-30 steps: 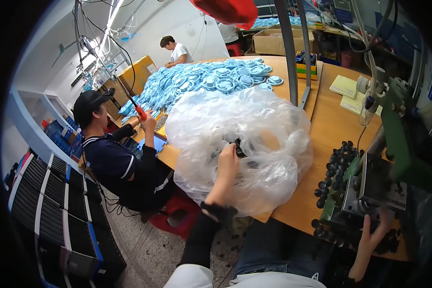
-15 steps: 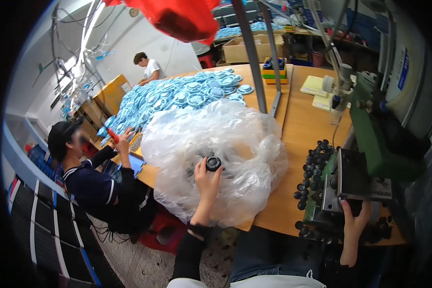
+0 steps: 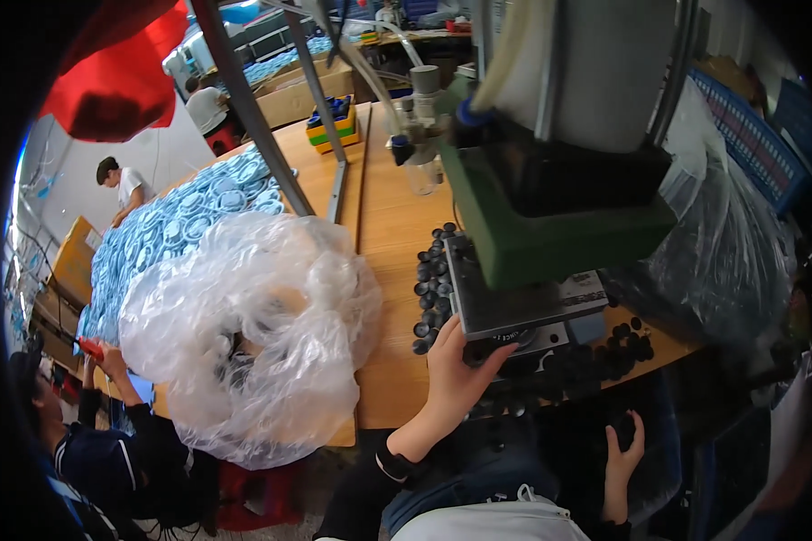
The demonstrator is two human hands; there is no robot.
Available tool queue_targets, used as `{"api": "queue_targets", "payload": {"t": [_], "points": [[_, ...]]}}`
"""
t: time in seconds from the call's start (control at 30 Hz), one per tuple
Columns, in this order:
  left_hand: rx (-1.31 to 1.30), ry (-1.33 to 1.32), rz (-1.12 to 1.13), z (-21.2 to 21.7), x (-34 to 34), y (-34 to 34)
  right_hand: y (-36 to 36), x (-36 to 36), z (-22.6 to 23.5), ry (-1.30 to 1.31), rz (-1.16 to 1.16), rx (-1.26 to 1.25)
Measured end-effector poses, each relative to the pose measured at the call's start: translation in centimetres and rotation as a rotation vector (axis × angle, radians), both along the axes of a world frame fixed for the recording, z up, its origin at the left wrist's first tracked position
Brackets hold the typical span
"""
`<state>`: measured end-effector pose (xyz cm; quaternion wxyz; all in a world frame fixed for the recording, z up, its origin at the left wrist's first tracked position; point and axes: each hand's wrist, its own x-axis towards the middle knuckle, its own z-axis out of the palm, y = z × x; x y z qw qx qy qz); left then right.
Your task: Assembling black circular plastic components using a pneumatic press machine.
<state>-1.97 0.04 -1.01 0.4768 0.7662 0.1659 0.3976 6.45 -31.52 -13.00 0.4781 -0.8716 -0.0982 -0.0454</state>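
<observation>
The left hand (image 3: pixel 460 374) pinches a black cap (image 3: pixel 476 353) at the press (image 3: pixel 523 307) plate's front edge; the right hand (image 3: pixel 624 451) hangs open below the table (image 3: pixel 392 216). If the press drops, fingers (image 3: pixel 492 361) may be caught; loose caps (image 3: pixel 431 288) nearby could roll off.

a clear plastic bag (image 3: pixel 262 334) beside a heap of blue rings (image 3: pixel 176 234) on the table (image 3: pixel 379 225).

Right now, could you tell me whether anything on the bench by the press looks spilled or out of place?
Yes: small black round parts lie scattered loose on the wooden table, left of the green press, with more along the table's near edge by its base. The left hand rests at the metal plate; the right hand hangs below the table.
</observation>
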Motion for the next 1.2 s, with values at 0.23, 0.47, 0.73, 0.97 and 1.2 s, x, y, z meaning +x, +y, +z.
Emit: {"api": "queue_targets", "payload": {"t": [0.23,0.47,0.73,0.97,1.2], "points": [[-0.05,0.061,-0.032,0.2,2.3,-0.8,-2.5,0.6,-4.9,0.003,-0.004,-0.361],[0.031,0.095,-0.101,1.7,-2.7,1.0,11.4,8.4,5.9,-0.536,0.369,-0.301],[0.297,0.152,0.66,-1.1,-16.0,9.7,14.0,15.0,-0.1,-0.471,0.508,-0.421],[0.443,0.464,0.932,-8.1,-25.1,26.2,14.5,13.5,-1.1,-0.286,0.418,0.025],[0.545,0.735,0.959,-12.6,-21.6,33.0,15.7,4.3,7.0,-0.434,0.593,0.121]]}}
